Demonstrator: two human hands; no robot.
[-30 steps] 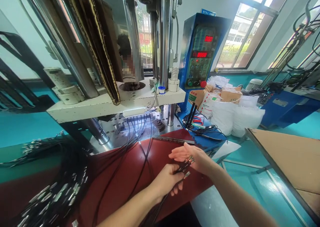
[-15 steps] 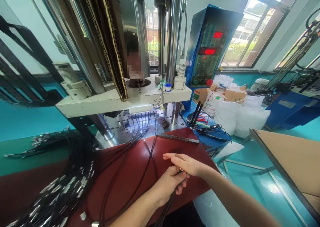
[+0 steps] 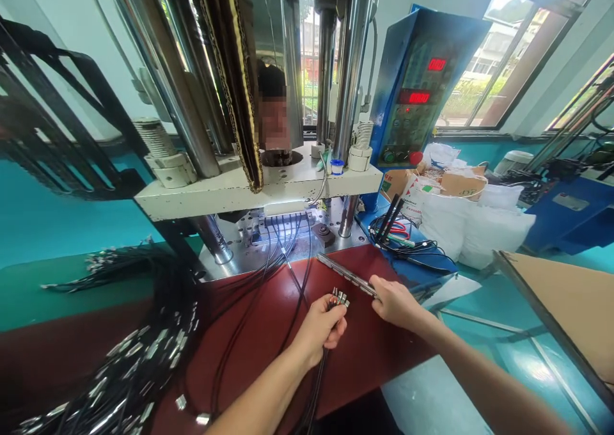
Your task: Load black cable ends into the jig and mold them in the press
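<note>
My left hand [image 3: 326, 323] is closed round a bundle of black cables, whose metal connectors [image 3: 339, 297] stick up above the fingers while the cables hang below the fist. To its right, my right hand [image 3: 392, 299] grips the near end of a long metal bar [image 3: 348, 274] between thumb and fingers. That bar lies slantwise over the red tabletop [image 3: 268, 332]. Several black cables [image 3: 283, 249] run from the lit metal mould [image 3: 283, 228] under the press plate onto the table.
A heap of black cables with metal ends [image 3: 158, 352] covers the table's left. The white press plate [image 3: 268, 189] spans the back. Coiled cables and red-handled scissors [image 3: 400, 231] lie on a blue surface by the control box [image 3: 407, 102]. A cardboard-topped table [image 3: 566, 307] stands right.
My right hand has left my left hand and taken hold of the metal bar's near end. The connectors in my left hand now show. The view has shifted, moving the scene rightward.
</note>
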